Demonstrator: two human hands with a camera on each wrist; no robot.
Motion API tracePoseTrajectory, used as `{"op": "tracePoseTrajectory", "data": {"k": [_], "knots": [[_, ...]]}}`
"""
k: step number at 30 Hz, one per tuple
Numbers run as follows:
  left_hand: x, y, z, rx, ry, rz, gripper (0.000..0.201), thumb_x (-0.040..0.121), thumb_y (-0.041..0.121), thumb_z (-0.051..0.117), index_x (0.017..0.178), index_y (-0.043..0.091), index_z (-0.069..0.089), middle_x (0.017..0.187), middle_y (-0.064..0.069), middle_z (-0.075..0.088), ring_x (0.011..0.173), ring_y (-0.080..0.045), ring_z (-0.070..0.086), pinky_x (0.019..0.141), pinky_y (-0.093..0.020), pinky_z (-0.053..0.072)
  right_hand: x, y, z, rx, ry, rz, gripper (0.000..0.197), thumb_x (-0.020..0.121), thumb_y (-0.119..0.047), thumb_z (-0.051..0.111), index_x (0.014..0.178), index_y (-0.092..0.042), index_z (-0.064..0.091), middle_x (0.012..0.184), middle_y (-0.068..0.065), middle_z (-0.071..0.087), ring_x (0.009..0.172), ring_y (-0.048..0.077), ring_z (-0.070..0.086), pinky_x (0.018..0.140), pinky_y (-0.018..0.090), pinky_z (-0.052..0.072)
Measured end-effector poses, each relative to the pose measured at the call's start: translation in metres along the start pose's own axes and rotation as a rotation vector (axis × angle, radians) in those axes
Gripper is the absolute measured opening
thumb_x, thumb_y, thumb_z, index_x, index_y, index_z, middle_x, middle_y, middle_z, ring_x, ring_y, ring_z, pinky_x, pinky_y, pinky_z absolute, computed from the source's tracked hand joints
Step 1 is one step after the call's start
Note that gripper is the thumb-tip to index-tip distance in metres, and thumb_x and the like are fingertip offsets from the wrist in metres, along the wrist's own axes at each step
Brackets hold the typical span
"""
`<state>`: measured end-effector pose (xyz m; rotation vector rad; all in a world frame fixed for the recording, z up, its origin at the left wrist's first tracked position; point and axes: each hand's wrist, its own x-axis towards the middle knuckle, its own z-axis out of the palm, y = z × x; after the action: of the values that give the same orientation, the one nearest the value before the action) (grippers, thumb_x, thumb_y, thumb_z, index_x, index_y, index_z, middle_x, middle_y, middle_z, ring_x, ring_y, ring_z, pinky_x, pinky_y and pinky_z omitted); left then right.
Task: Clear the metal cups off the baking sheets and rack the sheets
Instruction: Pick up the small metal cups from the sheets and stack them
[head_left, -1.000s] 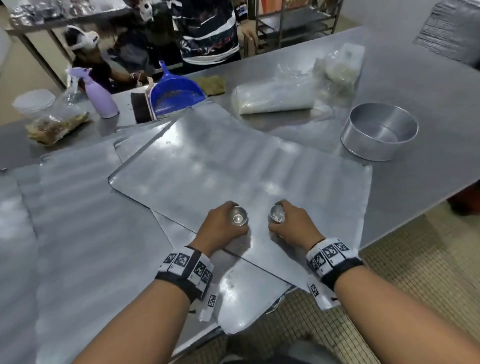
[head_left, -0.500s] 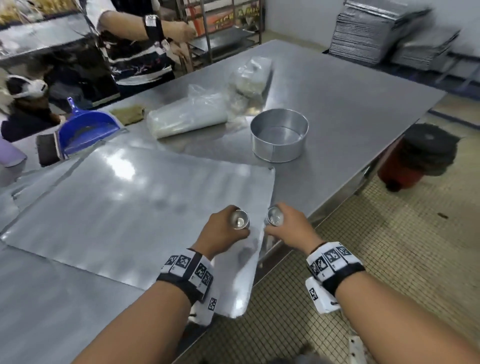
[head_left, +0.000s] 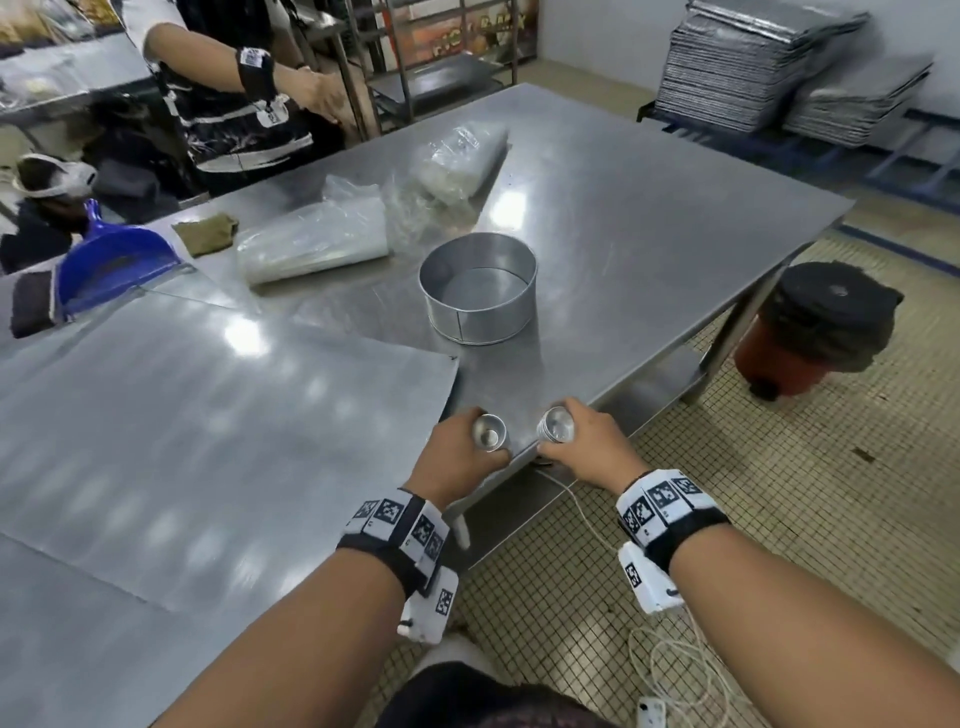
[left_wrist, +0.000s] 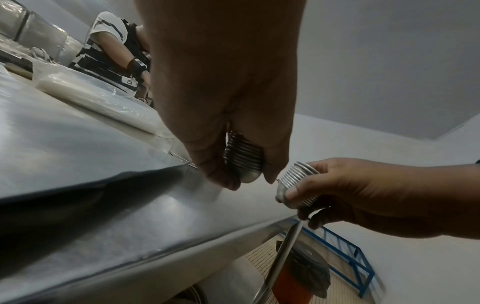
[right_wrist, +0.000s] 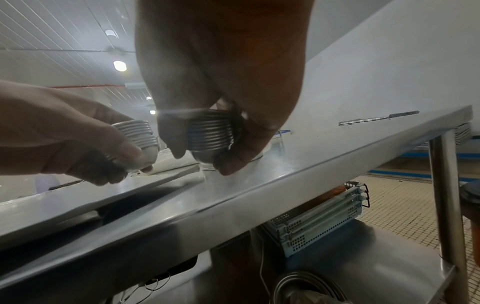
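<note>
My left hand grips a nested stack of small metal cups, ribbed rims showing in the left wrist view. My right hand grips a second stack, seen in the right wrist view. Both stacks hover side by side just above the steel table's near edge, right of the corner of a large flat baking sheet. More sheets lie under it to the left. A round metal pan stands on the table beyond my hands.
Plastic bags, a blue dustpan and a cloth lie at the table's far side, where another person stands. Tall piles of sheets sit at the back right. A bin stands on the tiled floor.
Both hands have carried their cup stacks rightward off the baking sheet to the table's bare near edge. My view has swung to the right.
</note>
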<state>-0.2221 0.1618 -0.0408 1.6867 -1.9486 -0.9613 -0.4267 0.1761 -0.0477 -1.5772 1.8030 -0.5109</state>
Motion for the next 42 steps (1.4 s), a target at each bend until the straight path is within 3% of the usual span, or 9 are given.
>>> {"op": "tracePoseTrajectory", "data": {"k": [5, 8, 13, 20, 25, 30, 35, 40, 42], "knots": [[0.029, 0.01, 0.024, 0.051, -0.007, -0.028, 0.038, 0.074, 0.028, 0.082, 0.106, 0.019, 0.063, 0.094, 0.002, 0.07, 0.084, -0.016, 0.065, 0.07, -0.027, 0.047, 0.024, 0.018, -0.011, -0.036, -0.02, 0.026, 0.048, 0.08, -0.034, 0.076, 0.121, -0.025, 0.052, 0.104, 0.0, 0.063, 0.089, 0.019, 0.061, 0.074, 0.027, 0.047], [0.049, 0.016, 0.039, 0.062, -0.025, -0.046, 0.039, 0.074, 0.028, 0.082, 0.107, 0.018, 0.063, 0.097, 0.0, 0.069, 0.087, -0.019, 0.066, 0.073, -0.029, 0.05, 0.042, 0.028, -0.018, -0.085, -0.039, 0.044, 0.054, 0.078, -0.03, 0.077, 0.126, -0.022, 0.052, 0.115, 0.003, 0.062, 0.097, 0.022, 0.06, 0.082, 0.029, 0.048], [0.087, 0.017, 0.056, 0.093, -0.07, -0.048, 0.046, 0.075, 0.024, 0.079, 0.118, 0.015, 0.063, 0.109, -0.004, 0.062, 0.096, -0.022, 0.062, 0.077, -0.026, 0.042, 0.083, 0.036, -0.025, -0.181, -0.102, 0.014, 0.05, 0.08, -0.025, 0.077, 0.123, -0.02, 0.052, 0.119, 0.003, 0.058, 0.104, 0.023, 0.058, 0.088, 0.031, 0.048], [0.142, 0.025, 0.054, 0.06, -0.077, -0.007, 0.027, 0.074, 0.022, 0.074, 0.096, 0.021, 0.058, 0.093, 0.002, 0.066, 0.082, -0.018, 0.061, 0.067, -0.026, 0.04, 0.147, 0.024, -0.032, -0.237, -0.13, -0.041, 0.058, 0.072, -0.027, 0.078, 0.124, -0.025, 0.051, 0.115, 0.004, 0.066, 0.102, 0.027, 0.064, 0.085, 0.034, 0.052], [0.163, 0.025, 0.054, 0.036, 0.02, -0.042, 0.028, 0.076, 0.021, 0.076, 0.099, 0.013, 0.063, 0.096, -0.002, 0.067, 0.087, -0.023, 0.064, 0.07, -0.03, 0.043, 0.184, 0.021, -0.042, -0.25, -0.176, -0.088, 0.058, 0.072, -0.025, 0.077, 0.125, -0.024, 0.053, 0.116, 0.005, 0.067, 0.104, 0.029, 0.063, 0.083, 0.03, 0.048], [0.171, 0.033, 0.055, -0.05, 0.138, -0.114, 0.024, 0.077, 0.019, 0.074, 0.094, 0.027, 0.058, 0.094, 0.006, 0.07, 0.083, -0.012, 0.065, 0.068, -0.021, 0.045, 0.211, 0.019, -0.049, -0.262, -0.219, -0.184, 0.05, 0.068, -0.035, 0.077, 0.113, -0.027, 0.054, 0.111, 0.002, 0.068, 0.102, 0.028, 0.064, 0.083, 0.035, 0.051], [0.164, 0.04, 0.062, -0.091, 0.241, -0.208, 0.028, 0.073, 0.025, 0.072, 0.099, 0.027, 0.06, 0.098, 0.005, 0.073, 0.089, -0.017, 0.069, 0.074, -0.032, 0.053, 0.221, 0.026, -0.054, -0.244, -0.287, -0.288, 0.041, 0.071, -0.034, 0.074, 0.107, -0.023, 0.057, 0.109, 0.003, 0.068, 0.1, 0.028, 0.063, 0.08, 0.033, 0.05], [0.156, 0.053, 0.068, -0.167, 0.313, -0.273, 0.027, 0.075, 0.023, 0.072, 0.088, 0.042, 0.057, 0.084, 0.02, 0.065, 0.079, 0.008, 0.059, 0.071, -0.021, 0.045, 0.228, 0.034, -0.062, -0.183, -0.363, -0.32, 0.041, 0.07, -0.036, 0.073, 0.107, -0.026, 0.057, 0.107, 0.001, 0.068, 0.098, 0.025, 0.064, 0.082, 0.034, 0.051], [0.153, 0.054, 0.072, -0.198, 0.346, -0.297, 0.024, 0.072, 0.027, 0.07, 0.092, 0.037, 0.061, 0.087, 0.016, 0.068, 0.082, 0.005, 0.063, 0.075, -0.027, 0.05, 0.231, 0.035, -0.067, -0.171, -0.402, -0.33, 0.038, 0.07, -0.031, 0.074, 0.103, -0.026, 0.057, 0.104, -0.001, 0.067, 0.096, 0.023, 0.063, 0.077, 0.029, 0.047]]}}
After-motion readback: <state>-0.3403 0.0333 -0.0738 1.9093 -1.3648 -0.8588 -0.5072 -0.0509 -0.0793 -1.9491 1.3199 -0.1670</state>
